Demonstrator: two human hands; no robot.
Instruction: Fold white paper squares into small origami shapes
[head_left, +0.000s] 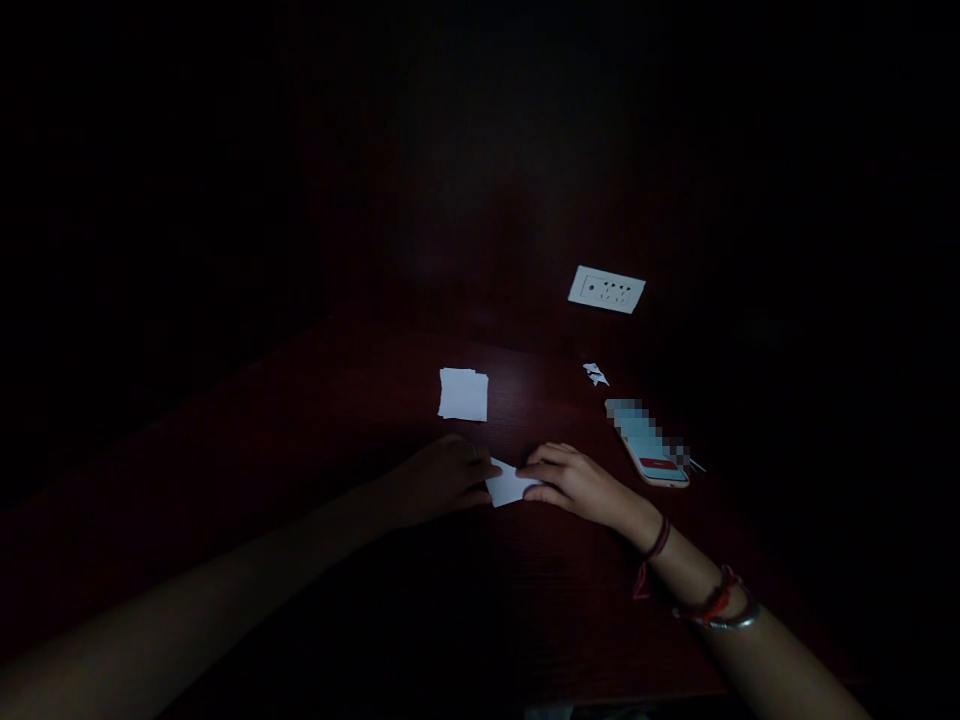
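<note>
Gripping paper on both sides: left edge in left hand, right edge in right hand. Located between both hands, over bench; can't tell if lifted or flat on it. Just beyond left hand: stack, uneven at edges. Right of right hand: phone, lit, partly pixelated. Past phone: white scraps. Higher, on wall: socket. Very dark all round.

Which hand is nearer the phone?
Right. The right hand is left of the phone, touching the right side of the paper; the left hand is farther left, at its left side.
</note>
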